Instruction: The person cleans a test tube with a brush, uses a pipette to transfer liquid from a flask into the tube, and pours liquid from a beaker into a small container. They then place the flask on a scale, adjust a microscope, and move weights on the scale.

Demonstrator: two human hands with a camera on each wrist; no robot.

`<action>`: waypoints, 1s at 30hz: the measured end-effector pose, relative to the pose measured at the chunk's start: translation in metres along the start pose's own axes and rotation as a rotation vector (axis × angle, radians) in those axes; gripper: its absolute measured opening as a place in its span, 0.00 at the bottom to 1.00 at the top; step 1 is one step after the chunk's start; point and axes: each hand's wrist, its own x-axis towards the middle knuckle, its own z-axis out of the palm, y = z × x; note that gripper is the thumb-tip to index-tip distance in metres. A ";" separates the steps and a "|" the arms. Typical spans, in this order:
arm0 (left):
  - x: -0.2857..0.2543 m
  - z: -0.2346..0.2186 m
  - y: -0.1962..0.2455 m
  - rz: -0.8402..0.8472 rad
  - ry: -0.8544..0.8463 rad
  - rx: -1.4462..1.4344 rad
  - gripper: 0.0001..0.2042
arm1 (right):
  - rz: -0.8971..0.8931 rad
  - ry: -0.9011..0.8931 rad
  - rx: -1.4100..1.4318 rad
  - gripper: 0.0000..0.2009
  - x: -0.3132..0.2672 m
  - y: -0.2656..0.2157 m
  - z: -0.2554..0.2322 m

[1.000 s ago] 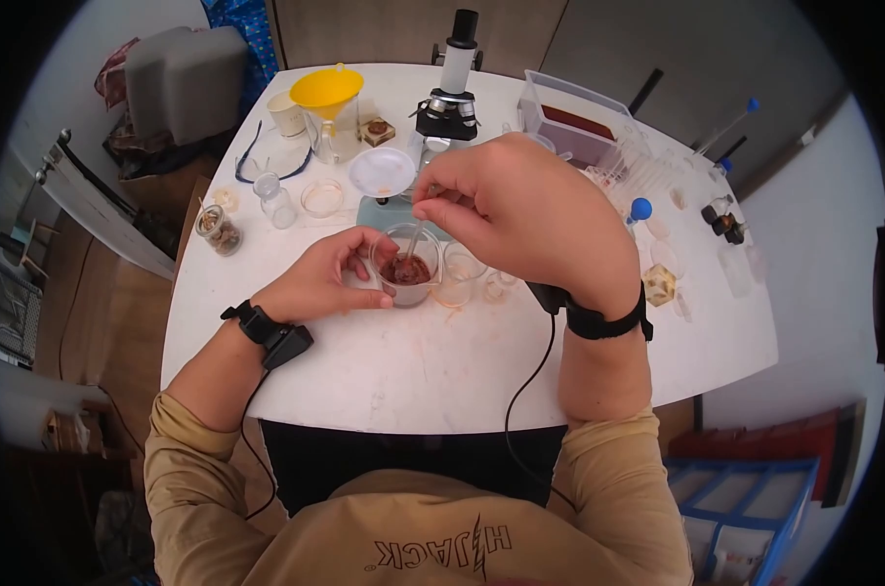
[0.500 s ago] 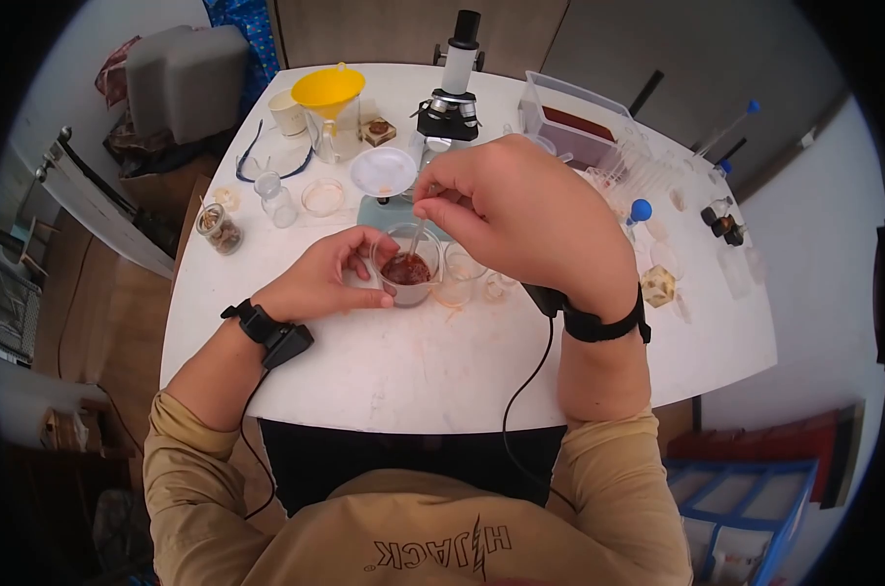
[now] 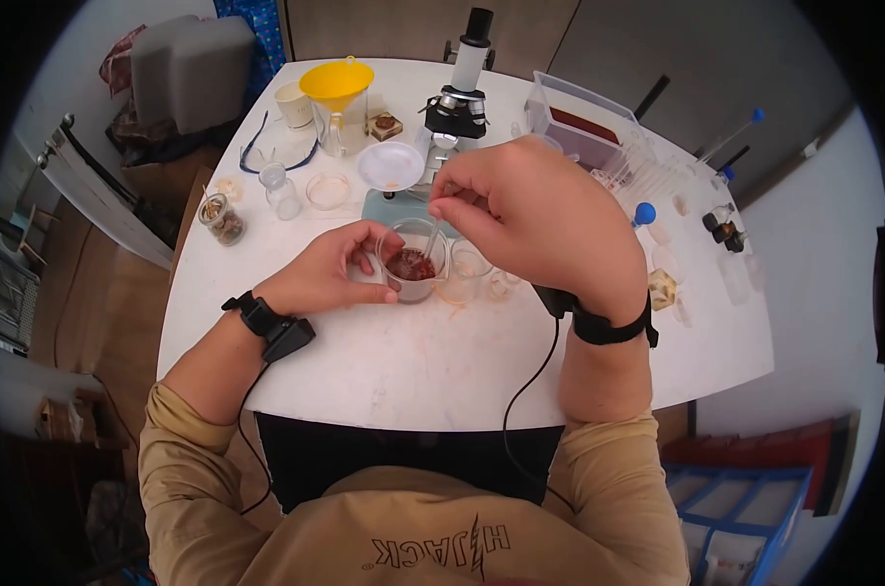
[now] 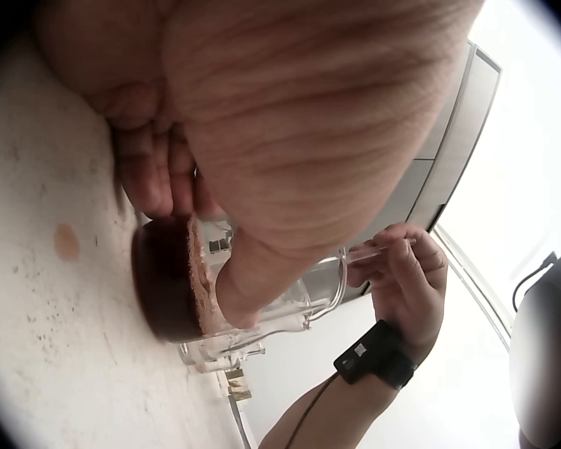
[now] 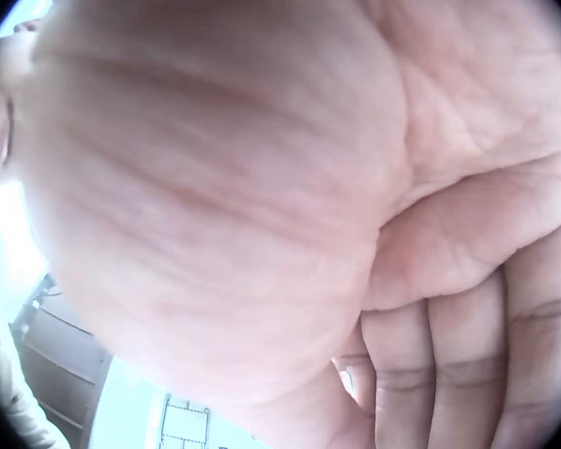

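A clear glass beaker (image 3: 418,291) stands on the white table, with dark red-brown liquid (image 3: 408,264) in its lower part. My left hand (image 3: 325,272) steadies it from the left, thumb at the near side and fingers behind. In the left wrist view the thumb presses on the glass above the frothy edge of the liquid (image 4: 168,281). Between thumb and fingertips, my right hand (image 3: 545,220) pinches a thin glass rod (image 3: 432,237) above the beaker. The rod's lower end dips into the liquid. My right palm fills most of the right wrist view, hiding the rod there.
Small glass dishes (image 3: 467,264) stand close right of the beaker. Behind it are a scale with a white pan (image 3: 391,166) and a microscope (image 3: 457,112). A yellow funnel (image 3: 337,86), safety glasses (image 3: 276,156) and a jar (image 3: 222,221) lie leftward; a plastic bin (image 3: 579,122) stands back right.
The rod's lower end has shifted round to the right side of the beaker, and the liquid's surface looks different. Both hands keep their holds; the head view has moved slightly.
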 end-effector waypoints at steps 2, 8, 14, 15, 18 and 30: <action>0.000 -0.001 0.002 -0.003 -0.002 -0.009 0.33 | 0.014 0.047 -0.016 0.09 0.002 -0.001 -0.001; 0.000 0.000 0.000 0.003 0.014 0.030 0.33 | -0.001 0.003 -0.006 0.09 0.000 0.004 0.001; 0.000 0.000 -0.002 -0.001 -0.006 0.017 0.34 | -0.039 -0.103 0.095 0.08 -0.001 0.001 -0.003; 0.001 -0.001 -0.008 0.008 -0.004 0.019 0.34 | -0.031 -0.047 0.028 0.08 -0.001 0.002 -0.001; 0.001 -0.001 -0.003 0.019 -0.003 0.013 0.34 | -0.024 0.023 0.003 0.09 0.003 0.001 0.002; 0.001 -0.001 -0.006 0.012 -0.003 0.012 0.35 | -0.018 -0.021 0.074 0.10 0.001 0.002 -0.002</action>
